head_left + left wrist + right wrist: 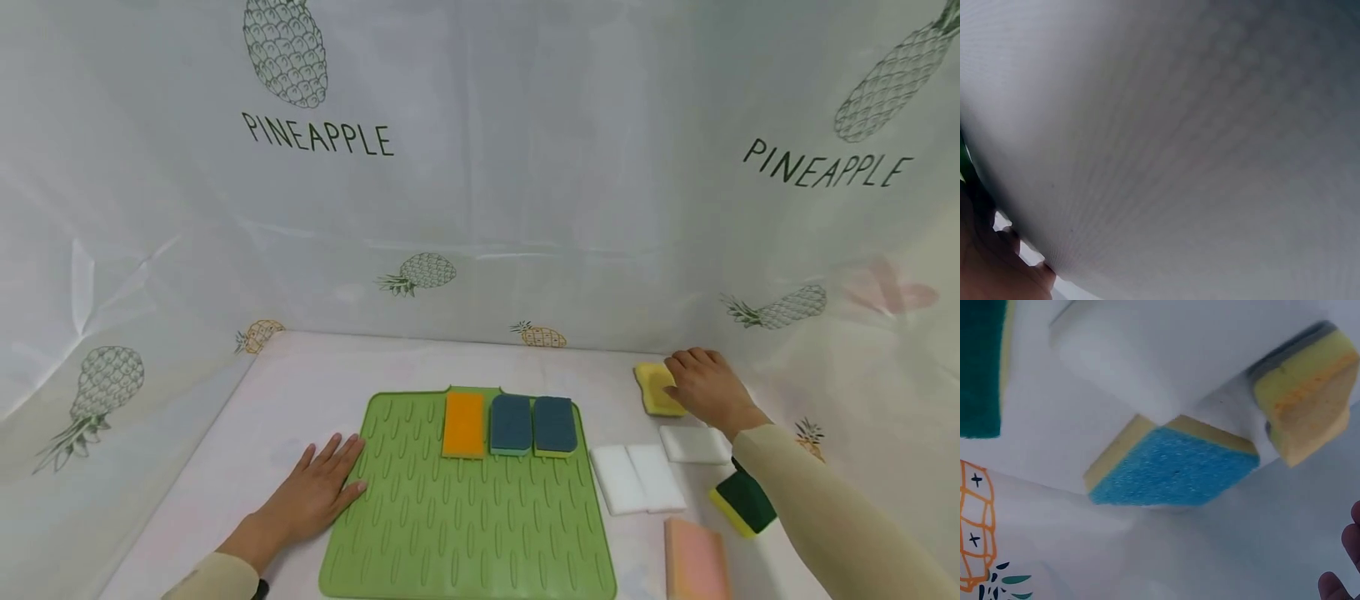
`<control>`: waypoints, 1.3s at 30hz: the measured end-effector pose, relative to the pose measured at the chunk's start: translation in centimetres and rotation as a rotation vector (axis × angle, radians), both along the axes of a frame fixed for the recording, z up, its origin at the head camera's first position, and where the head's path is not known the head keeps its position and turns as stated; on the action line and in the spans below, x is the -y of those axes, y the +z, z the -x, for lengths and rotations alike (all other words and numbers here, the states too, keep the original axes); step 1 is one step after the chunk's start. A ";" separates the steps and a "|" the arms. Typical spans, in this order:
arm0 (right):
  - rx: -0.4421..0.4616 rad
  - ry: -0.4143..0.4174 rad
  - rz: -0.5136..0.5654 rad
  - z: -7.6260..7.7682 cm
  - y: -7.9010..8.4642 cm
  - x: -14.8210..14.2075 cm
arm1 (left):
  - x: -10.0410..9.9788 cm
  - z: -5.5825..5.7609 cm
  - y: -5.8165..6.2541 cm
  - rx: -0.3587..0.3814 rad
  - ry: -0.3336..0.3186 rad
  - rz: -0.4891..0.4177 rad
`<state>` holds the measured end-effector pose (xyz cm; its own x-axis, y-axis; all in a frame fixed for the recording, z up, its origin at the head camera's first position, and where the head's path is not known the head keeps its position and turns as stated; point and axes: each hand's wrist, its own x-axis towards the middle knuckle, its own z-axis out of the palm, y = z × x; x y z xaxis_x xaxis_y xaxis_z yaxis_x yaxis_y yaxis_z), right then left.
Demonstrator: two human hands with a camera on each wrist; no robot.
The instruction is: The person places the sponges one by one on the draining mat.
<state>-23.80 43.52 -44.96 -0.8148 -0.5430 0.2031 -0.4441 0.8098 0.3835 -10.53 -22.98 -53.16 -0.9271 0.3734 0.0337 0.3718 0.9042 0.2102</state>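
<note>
Right hand (708, 390), fingers loosely bent around nothing visible, over the right edge of a yellow wavy-sided foam sponge (652, 393), right in the head view; long axis near-vertical, leaning lower right. Left hand (317, 492) spread flat at the left edge of a green ridged mat (465, 525). Apparent step: reaching; next, probably a lowered pinch. Left wrist view: mostly blurred grey. Right wrist view: same sponge upper right, slanting up rightward, apart from lower-right fingertips (1351, 544); blue-faced block sponge (1175, 469), centre.

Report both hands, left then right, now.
Left hand: open, lying at the left edge of the green mat.
Right hand: open, holding nothing, near the yellow sponge.
</note>
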 end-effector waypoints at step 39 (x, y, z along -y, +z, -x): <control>0.248 -0.211 0.152 -0.8 -2.1 -1.2 | -0.2 -0.1 0.3 0.024 0.015 0.014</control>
